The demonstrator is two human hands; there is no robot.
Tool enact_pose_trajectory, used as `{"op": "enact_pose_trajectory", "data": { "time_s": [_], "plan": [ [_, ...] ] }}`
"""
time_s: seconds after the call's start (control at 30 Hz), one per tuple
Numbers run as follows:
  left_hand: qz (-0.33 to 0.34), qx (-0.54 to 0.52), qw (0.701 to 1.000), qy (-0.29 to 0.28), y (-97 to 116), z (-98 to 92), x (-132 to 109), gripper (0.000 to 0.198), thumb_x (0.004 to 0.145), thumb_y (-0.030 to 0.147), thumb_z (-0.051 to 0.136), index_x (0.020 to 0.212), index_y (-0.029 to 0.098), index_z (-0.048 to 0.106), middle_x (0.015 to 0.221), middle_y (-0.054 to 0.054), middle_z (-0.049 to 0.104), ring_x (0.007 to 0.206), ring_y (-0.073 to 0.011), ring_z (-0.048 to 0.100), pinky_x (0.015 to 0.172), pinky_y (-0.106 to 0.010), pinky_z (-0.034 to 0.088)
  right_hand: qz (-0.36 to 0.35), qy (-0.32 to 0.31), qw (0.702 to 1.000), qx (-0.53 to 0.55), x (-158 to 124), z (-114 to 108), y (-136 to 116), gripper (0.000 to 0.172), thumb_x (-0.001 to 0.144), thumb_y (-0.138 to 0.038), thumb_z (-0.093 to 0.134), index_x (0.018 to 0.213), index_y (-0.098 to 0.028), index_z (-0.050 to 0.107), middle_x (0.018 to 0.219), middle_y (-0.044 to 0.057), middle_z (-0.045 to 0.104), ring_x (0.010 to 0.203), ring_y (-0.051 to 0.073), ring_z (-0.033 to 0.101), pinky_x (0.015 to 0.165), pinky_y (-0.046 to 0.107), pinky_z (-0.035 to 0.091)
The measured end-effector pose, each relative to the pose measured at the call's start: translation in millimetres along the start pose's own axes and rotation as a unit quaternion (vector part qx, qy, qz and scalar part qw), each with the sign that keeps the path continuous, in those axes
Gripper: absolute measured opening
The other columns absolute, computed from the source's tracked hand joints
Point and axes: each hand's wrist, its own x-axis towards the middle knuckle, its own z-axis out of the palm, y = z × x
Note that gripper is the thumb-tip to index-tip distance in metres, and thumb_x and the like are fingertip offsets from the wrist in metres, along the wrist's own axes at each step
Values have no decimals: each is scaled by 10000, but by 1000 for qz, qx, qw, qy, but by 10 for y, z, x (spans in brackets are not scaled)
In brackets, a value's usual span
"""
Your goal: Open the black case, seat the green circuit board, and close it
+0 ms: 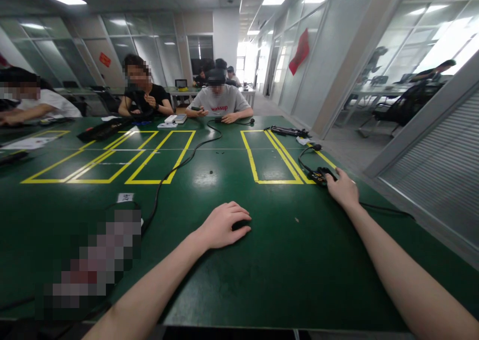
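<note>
My left hand [227,225] rests palm down on the green table, its fingers stretched and slightly curved, with nothing in it. Farther right, my right hand [342,187] grips the near side of a small black corded device [318,175], thumb and fingers around its edge. The device lies on the table over the end of a yellow tape line. A short black cable loops from it to a black plug [316,147]. Another black cable [389,208] runs along the table beyond my right wrist.
Yellow tape [280,182] marks rectangles on the green table [277,280]. A pixelated long object [97,255] lies at left, near a white label [125,197] and a black cable [187,159]. A folded black tripod-like item [288,131] lies far right. People sit opposite.
</note>
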Motion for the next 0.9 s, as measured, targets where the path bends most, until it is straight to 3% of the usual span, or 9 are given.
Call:
{"op": "enact_pose_trajectory", "data": {
  "time_s": [0.1, 0.23, 0.33, 0.5, 0.7, 0.9],
  "plan": [
    [1, -2, 1000, 0, -5, -1, -3, 182, 959, 304, 647, 1089, 212, 737, 1157, -60, 762, 1090, -224, 681, 968, -381, 549, 51, 35, 998, -23, -52, -53, -127, 449, 840, -494, 601, 1140, -177, 706, 1110, 183, 684, 984, 346, 660, 822, 451, 522],
    [4, -2, 1000, 2, -3, -7, -4, 183, 957, 304, 651, 1089, 210, 738, 1157, -60, 762, 1090, -223, 681, 975, -383, 549, 14, -32, 997, -66, -104, -155, -296, 369, 799, -500, 652, 977, -194, 755, 1103, 163, 678, 939, 345, 666, 746, 441, 525],
    [4, -2, 1000, 2, -1, -14, -5, 175, 952, 293, 661, 1079, 203, 740, 1160, -59, 762, 1089, -225, 682, 972, -387, 551, -14, -67, 992, -110, -127, -222, -401, 353, 837, -482, 616, 986, -204, 774, 1119, 149, 696, 942, 346, 670, 695, 428, 514],
    [7, -2, 1000, 5, -15, -12, -9, 176, 960, 297, 645, 1077, 212, 747, 1155, -62, 762, 1088, -223, 681, 972, -389, 557, -33, -76, 986, -145, -150, -266, -504, 350, 866, -443, 586, 1021, -204, 788, 1160, 150, 703, 930, 324, 685, 666, 400, 501],
    [10, -8, 1000, 7, -33, -10, -11, 187, 966, 308, 633, 1079, 216, 752, 1154, -67, 763, 1085, -227, 682, 979, -396, 557, -25, -54, 993, -100, -132, -243, -485, 306, 777, -445, 664, 947, -223, 790, 917, 119, 754, 850, 319, 690, 637, 378, 496],
    [11, -7, 1000, 7, -35, -10, -11, 185, 967, 307, 631, 1071, 217, 755, 1149, -65, 765, 1079, -230, 683, 971, -397, 560, 10, -35, 999, -13, -120, -280, -487, 464, 713, -464, 740, 1067, -166, 779, 819, 107, 734, 778, 310, 670, 680, 399, 521]
  ]
}}
